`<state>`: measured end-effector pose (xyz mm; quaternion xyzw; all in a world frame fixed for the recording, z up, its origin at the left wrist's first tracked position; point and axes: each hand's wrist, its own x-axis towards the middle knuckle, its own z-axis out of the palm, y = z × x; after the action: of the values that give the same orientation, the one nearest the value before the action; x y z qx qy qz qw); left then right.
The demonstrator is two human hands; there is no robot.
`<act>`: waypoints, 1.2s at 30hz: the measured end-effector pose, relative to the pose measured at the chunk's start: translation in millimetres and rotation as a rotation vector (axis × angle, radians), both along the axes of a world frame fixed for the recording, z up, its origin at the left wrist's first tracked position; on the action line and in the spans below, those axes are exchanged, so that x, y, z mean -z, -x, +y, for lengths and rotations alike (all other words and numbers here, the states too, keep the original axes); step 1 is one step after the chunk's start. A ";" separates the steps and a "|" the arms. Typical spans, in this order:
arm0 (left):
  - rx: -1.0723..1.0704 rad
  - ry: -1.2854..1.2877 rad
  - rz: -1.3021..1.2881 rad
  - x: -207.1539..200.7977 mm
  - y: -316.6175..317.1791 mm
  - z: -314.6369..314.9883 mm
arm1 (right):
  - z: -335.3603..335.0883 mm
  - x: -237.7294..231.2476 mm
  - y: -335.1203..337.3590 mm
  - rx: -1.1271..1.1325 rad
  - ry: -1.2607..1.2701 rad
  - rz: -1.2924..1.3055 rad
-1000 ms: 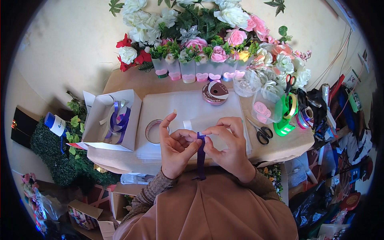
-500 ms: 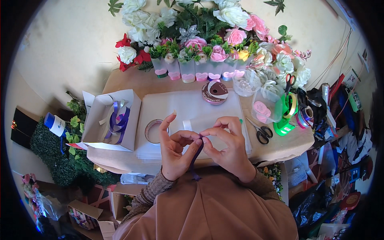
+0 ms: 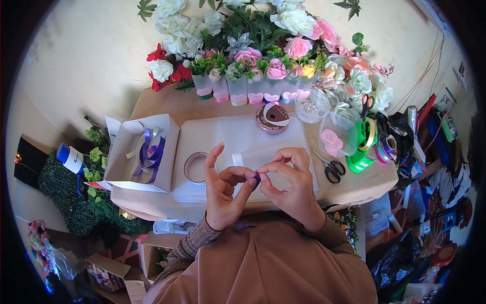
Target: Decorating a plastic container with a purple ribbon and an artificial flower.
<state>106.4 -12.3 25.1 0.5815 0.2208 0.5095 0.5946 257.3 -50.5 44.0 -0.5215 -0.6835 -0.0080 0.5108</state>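
A dark purple ribbon (image 3: 256, 180) is pinched between my two hands above the table's near edge. My left hand (image 3: 226, 190) grips it with thumb and fingertips, its index finger raised. From the other side, my right hand (image 3: 292, 183) pinches the same ribbon at the fingertips. Most of the ribbon is hidden by the fingers. Beneath the hands lie translucent white sheets (image 3: 212, 133), with a roll of tape (image 3: 194, 167) beside my left hand. A short white strip (image 3: 237, 159) lies just beyond the fingers.
At left stands an open white box (image 3: 173, 152) holding purple ribbon curls. Black scissors (image 3: 334, 171), a green tape dispenser (image 3: 358, 161) and clear tubs (image 3: 338, 133) sit at right. A ribbon spool (image 3: 272, 118) lies farther back, before a row of frosted bags (image 3: 237, 92) with artificial flowers.
The ribbon's tail, which hung down toward my lap, no longer shows below the fingers; the ribbon is now bunched at the fingertips. Both hands have shifted only slightly.
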 end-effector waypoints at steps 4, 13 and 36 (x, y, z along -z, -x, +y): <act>0.011 0.031 -0.026 0.3 -2.2 -0.4 | 0.7 2.8 0.3 0.024 0.016 0.050; -0.035 0.130 -0.077 3.4 1.4 2.9 | 7.1 -9.9 -65.5 0.427 -0.167 0.120; -0.023 0.139 -0.104 4.8 -0.1 5.8 | 115.9 -13.0 -181.7 0.543 0.244 -0.282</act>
<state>106.5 -6.6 20.3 0.5092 0.2310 0.5293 0.6382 438.9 65.3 57.0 -0.7356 -0.5795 -0.1340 0.3242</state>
